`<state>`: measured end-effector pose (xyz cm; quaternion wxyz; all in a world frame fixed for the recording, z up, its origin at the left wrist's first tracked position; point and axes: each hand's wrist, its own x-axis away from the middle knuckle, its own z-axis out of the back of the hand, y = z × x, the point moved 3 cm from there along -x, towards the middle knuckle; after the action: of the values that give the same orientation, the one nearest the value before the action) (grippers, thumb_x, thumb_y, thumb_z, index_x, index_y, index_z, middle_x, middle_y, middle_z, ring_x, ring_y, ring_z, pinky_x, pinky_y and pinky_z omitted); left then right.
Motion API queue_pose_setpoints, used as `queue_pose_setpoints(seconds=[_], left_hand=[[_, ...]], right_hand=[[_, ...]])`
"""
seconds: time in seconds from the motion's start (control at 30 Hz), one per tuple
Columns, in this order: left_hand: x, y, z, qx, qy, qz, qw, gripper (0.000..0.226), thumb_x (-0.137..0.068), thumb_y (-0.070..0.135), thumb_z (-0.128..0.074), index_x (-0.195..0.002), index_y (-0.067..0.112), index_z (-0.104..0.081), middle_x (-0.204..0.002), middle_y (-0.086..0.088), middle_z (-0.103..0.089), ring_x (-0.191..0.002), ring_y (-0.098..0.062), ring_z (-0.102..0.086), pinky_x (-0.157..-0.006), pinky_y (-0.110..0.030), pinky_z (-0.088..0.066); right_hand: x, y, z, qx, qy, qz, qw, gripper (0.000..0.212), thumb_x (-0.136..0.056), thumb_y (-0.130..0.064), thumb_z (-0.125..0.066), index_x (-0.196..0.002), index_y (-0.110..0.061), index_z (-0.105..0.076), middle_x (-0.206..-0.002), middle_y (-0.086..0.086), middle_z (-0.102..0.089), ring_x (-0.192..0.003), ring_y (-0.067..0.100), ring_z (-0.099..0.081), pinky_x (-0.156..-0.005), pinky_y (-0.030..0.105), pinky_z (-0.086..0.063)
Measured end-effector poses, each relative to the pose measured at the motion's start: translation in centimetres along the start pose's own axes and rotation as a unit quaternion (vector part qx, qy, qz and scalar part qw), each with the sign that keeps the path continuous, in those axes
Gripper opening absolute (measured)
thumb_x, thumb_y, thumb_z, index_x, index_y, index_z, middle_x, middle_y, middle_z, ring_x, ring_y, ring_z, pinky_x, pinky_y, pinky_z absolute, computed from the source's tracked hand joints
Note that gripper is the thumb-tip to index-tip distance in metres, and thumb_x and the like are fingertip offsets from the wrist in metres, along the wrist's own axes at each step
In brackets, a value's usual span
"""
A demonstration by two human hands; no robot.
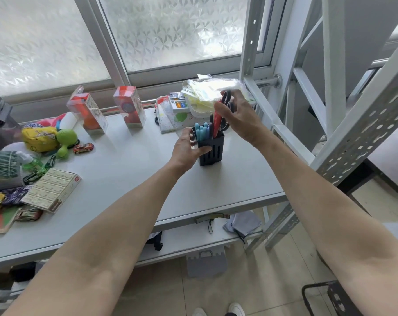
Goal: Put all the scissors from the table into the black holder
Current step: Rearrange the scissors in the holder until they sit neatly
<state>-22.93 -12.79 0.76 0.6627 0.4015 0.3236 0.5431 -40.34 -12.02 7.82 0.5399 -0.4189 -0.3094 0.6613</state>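
Now | red scissors pinched in right hand | tips inside black holder

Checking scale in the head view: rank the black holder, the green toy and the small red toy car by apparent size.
1. black holder
2. green toy, somewhat smaller
3. red toy car, clearly smallest

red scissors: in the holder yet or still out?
Partly in. The red scissors stand blades down inside the black holder, handles above the rim, gripped by the right hand; the left hand holds the holder.
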Motion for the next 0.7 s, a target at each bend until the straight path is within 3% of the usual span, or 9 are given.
queue_pose_setpoints(seconds=[0.17, 0.37, 0.5, 0.6, 0.7], left_hand=[[0.1, -0.1, -0.1, 0.007, 0.001, -0.005, 1.000, 0.066, -0.079, 0.020, -0.078, -0.134, 0.017, -0.042, -0.121, -0.003, -0.057, -0.107, -0.019, -0.057, -0.087, -0.030, -0.049], [-0.2, -0.1, 0.2, 0.006, -0.025, 0.004, 1.000, 0.077, -0.076, 0.031, -0.080, -0.139, 0.019, -0.038, -0.124, 0.000, -0.055, -0.114, -0.020, -0.056, -0.088, -0.028, -0.047], [0.0, 0.3, 0.1, 0.019, -0.042, -0.008, 0.999, 0.094, -0.073, 0.049, -0.077, -0.148, 0.019, -0.028, -0.135, -0.003, -0.050, -0.121, -0.017, -0.049, -0.102, -0.033, -0.042], [-0.1, 0.7, 0.1, 0.046, -0.037, 0.002, 0.998, 0.084, -0.073, 0.047, -0.078, -0.141, 0.018, -0.038, -0.123, 0.000, -0.056, -0.114, -0.016, -0.054, -0.093, -0.027, -0.046], [-0.2, 1.2, -0.2, 0.043, -0.001, 0.020, 0.999, 0.074, -0.071, 0.047, -0.079, -0.127, 0.014, -0.045, -0.112, -0.002, -0.062, -0.099, -0.015, -0.061, -0.083, -0.025, -0.052]], right_hand=[[-0.5, -0.4, -0.3, 0.015, -0.029, -0.021, 0.999, 0.062, -0.087, -0.058, -0.055, -0.129, -0.015, -0.039, -0.096, -0.008, -0.060, -0.094, 0.012, -0.066, -0.083, 0.036, -0.058], [-1.2, -0.5, -0.3, 0.027, -0.051, -0.044, 0.997, 0.075, -0.084, -0.067, -0.055, -0.137, -0.016, -0.037, -0.114, 0.001, -0.061, -0.103, 0.014, -0.064, -0.094, 0.040, -0.054], [0.0, -0.5, -0.8, 0.045, -0.094, -0.038, 0.994, 0.116, -0.059, -0.095, -0.040, -0.137, -0.009, -0.043, -0.125, 0.009, -0.060, -0.105, 0.016, -0.059, -0.091, 0.030, -0.048], [1.4, 0.7, -1.8, -0.018, -0.120, -0.065, 0.990, 0.120, -0.057, -0.094, -0.044, -0.147, -0.016, -0.037, -0.141, 0.008, -0.054, -0.124, 0.021, -0.052, -0.103, 0.037, -0.044], [2.1, 1.6, -2.4, -0.072, -0.100, -0.084, 0.989, 0.113, -0.057, -0.092, -0.050, -0.145, -0.020, -0.040, -0.132, -0.001, -0.059, -0.118, 0.010, -0.057, -0.094, 0.026, -0.048]])
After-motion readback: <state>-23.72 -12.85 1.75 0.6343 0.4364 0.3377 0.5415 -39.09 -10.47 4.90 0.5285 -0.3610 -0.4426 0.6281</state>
